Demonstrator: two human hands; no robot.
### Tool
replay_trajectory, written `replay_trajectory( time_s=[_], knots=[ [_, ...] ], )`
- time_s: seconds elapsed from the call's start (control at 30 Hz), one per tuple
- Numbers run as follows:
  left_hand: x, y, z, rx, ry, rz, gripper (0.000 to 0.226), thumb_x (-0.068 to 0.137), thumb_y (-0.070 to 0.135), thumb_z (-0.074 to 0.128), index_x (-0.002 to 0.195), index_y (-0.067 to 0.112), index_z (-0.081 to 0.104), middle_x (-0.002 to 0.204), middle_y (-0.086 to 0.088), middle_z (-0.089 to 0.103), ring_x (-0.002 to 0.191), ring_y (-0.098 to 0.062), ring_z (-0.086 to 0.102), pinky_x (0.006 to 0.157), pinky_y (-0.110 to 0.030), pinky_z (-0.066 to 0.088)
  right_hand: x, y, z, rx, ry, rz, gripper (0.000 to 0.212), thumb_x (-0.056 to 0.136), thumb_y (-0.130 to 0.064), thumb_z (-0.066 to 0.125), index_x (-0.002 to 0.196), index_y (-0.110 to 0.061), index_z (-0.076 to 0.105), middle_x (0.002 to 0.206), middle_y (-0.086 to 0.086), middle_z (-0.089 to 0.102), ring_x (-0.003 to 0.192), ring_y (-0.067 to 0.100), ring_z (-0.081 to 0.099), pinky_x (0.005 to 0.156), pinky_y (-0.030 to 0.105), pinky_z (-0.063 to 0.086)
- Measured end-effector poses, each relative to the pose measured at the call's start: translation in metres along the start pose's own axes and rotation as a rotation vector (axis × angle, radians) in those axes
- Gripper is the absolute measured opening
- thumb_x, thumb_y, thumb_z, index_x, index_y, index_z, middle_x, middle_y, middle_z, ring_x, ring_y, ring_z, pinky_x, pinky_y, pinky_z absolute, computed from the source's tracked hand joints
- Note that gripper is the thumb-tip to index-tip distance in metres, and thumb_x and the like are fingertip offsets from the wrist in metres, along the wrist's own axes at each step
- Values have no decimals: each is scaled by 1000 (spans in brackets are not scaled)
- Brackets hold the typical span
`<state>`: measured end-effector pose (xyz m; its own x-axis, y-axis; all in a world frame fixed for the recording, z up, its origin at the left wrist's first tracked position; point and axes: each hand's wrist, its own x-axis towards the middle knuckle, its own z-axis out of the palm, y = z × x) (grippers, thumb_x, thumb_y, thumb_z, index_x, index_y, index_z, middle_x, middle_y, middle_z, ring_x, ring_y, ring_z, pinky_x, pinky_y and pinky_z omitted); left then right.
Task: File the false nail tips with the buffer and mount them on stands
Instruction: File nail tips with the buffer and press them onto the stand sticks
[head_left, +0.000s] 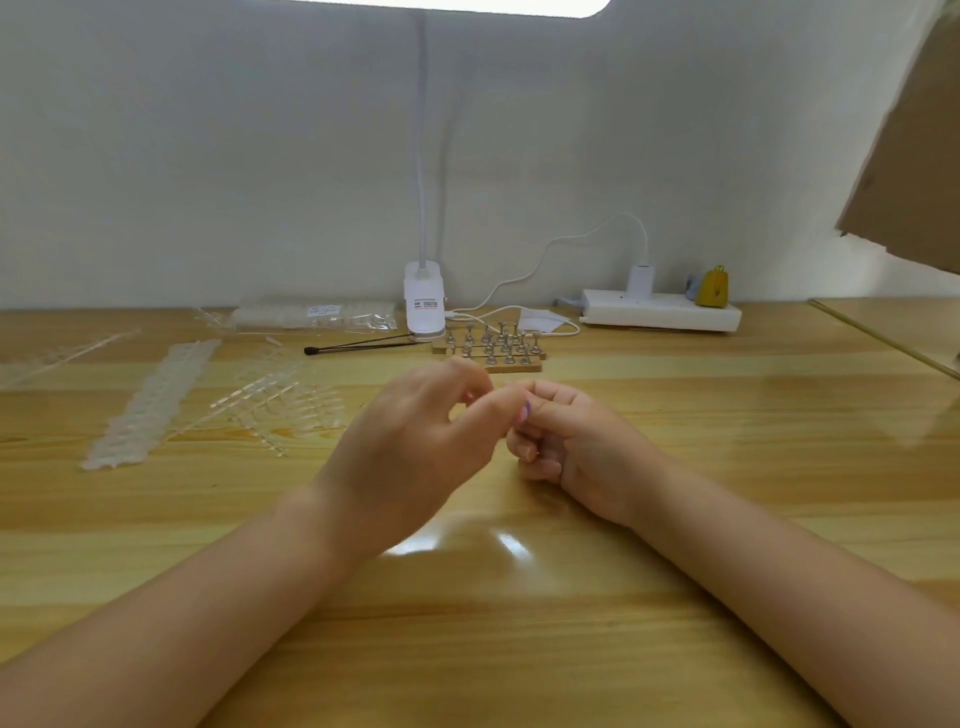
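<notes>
Looking down from the head camera, the only view there was, both hands met just above the wooden table (519, 623), forearms resting on it, presumably to steady fine work. The left hand (415, 441) had its fingers curled, thumb and fingertips drawn together toward the right hand (566, 441), whose fingers were curled in too, thumb pressed over something with a thin purple edge (525, 411) showing where the two hands touched. That sliver was probably the buffer, and the left fingers seemed to pinch a nail tip against it, but the tip itself was too small and clear to make out, so I could not tell for sure what the left hand held.

The stands (491, 345) sat in rows on a small wooden base just beyond the hands, close enough for a short reach once a tip was filed; whether any already carried a tip was hard to judge. To the left lay strips of clear nail tips (150, 400) and loose clear sprues (270, 410), kept on the left hand's side for picking. A bag of more tips (311, 314) lay against the wall beside the clip lamp (425, 304), whose neck rose to light the work from above. A thin brush (358, 347) lay before the lamp, a power strip (660, 312) to the right.
</notes>
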<state>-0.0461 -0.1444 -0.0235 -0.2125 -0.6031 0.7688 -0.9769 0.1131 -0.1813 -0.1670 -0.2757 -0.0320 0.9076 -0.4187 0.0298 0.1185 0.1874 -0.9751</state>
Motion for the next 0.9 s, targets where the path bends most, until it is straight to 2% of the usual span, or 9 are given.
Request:
replay_trajectory(
  time_s=[0.17,0.23,0.3,0.4,0.47,0.57,0.67,0.83,0.9],
  knots=[
    [-7,-20,-2,2,-104,-352,14,83,6,69,97,9,68,80,-8,57,63,-28,55,52,-36,46,0,-1,-1,49,16,6,15,81,-28,60,82,-13,61,59,-5,41,51,7,42,42,16,26],
    [-9,-20,0,22,-125,-509,9,88,18,65,96,16,67,79,-2,57,71,-26,54,61,-35,45,1,0,-1,48,47,-1,19,79,-31,62,84,-13,62,55,-7,43,50,7,41,41,16,27],
    [-11,-20,5,56,-234,-592,14,92,35,55,98,26,64,84,6,60,85,-22,54,73,-33,42,3,1,-1,63,73,-1,22,78,-32,63,85,-12,62,53,-7,41,48,6,40,39,16,28],
    [-13,-20,8,62,-295,-610,29,92,49,49,112,32,62,96,12,63,98,-15,52,83,-31,37,4,2,-1,72,80,-2,24,78,-33,63,86,-10,61,52,-6,40,47,6,39,38,16,28],
    [-11,-18,6,-66,-200,-601,36,90,49,53,118,27,62,98,14,63,97,-13,54,84,-32,41,5,3,0,39,72,-8,27,77,-33,63,86,-8,60,51,-7,42,47,7,39,38,16,27],
    [-5,-11,2,-435,-105,-610,34,84,45,60,113,29,66,94,19,65,90,-6,59,81,-20,43,4,3,1,-27,49,-20,26,79,-33,63,83,-8,59,50,-9,45,48,7,39,38,16,26],
    [-2,-5,2,-530,-82,-597,18,81,37,68,99,38,70,85,18,69,85,-7,61,75,-9,37,3,3,2,-97,1,-33,27,80,-34,60,81,-8,59,50,-9,43,48,7,38,38,16,24],
    [-1,2,-1,-497,-66,-554,27,75,50,60,95,37,72,81,23,66,85,-6,58,80,-27,43,2,3,3,-165,-43,-44,36,82,-37,57,92,-2,56,49,-13,48,48,6,37,39,15,27],
    [-1,2,-1,-472,-58,-540,28,76,49,59,94,33,73,79,27,63,83,-4,58,81,-34,45,2,4,5,-179,-8,-50,35,82,-39,58,86,-4,56,48,-11,48,47,7,36,39,15,27]
  ],
)
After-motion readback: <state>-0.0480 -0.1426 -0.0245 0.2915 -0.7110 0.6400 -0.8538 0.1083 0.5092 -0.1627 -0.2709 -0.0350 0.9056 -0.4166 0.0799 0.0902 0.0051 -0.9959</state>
